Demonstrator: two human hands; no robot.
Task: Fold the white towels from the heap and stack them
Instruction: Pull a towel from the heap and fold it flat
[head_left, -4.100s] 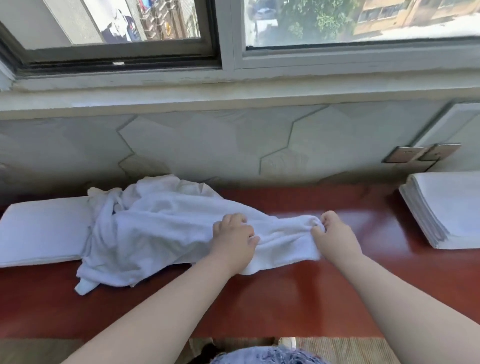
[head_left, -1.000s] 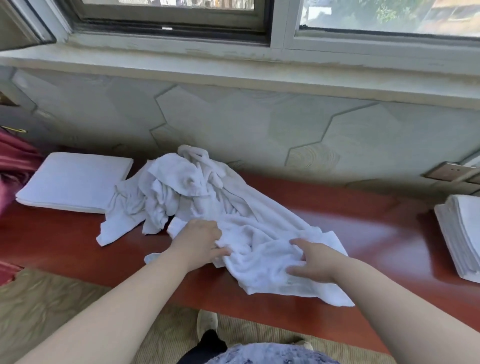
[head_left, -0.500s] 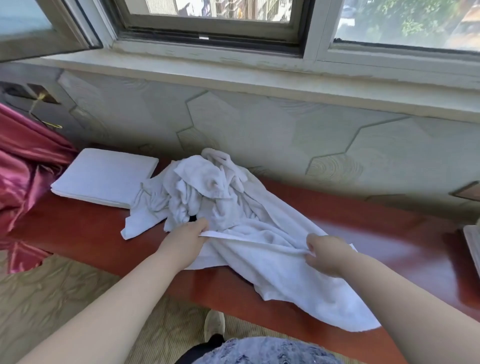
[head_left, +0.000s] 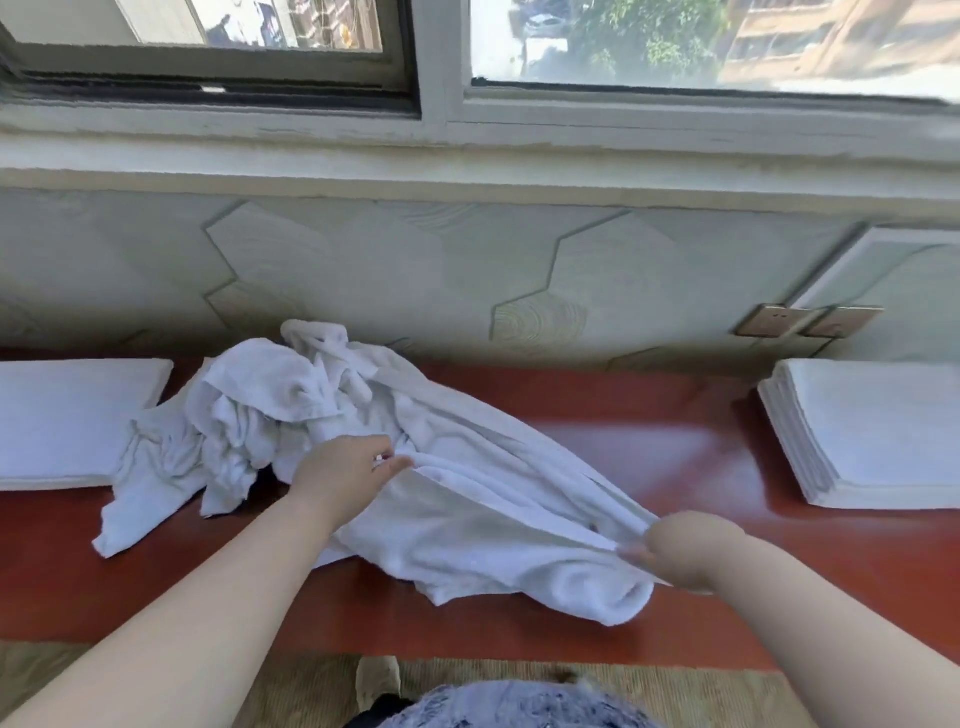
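Head cam, only view there is: towel is half out of the heap, strung along the red table w/ its near part bunched and rolled up by the front edge. Left hand pinches the top hem btwn thumb and fingers, right next to the heap. Right hand has the other end of that hem, fingers curled on it, tho it's blurry so can't say exactly how. Hem runs fairly taut btwn the two.

Handling-wise, imo: terry cloth, light, totally floppy, not slippery, nothing to break. It'll sag wherever it isn't held, so grab corners, not mid-edge, and lift it clear or it'll drag the rest of the heap along.

Folded stack sits on the right, well apart from the towel; a flatter pile on the left has the heap lapping over its edge.
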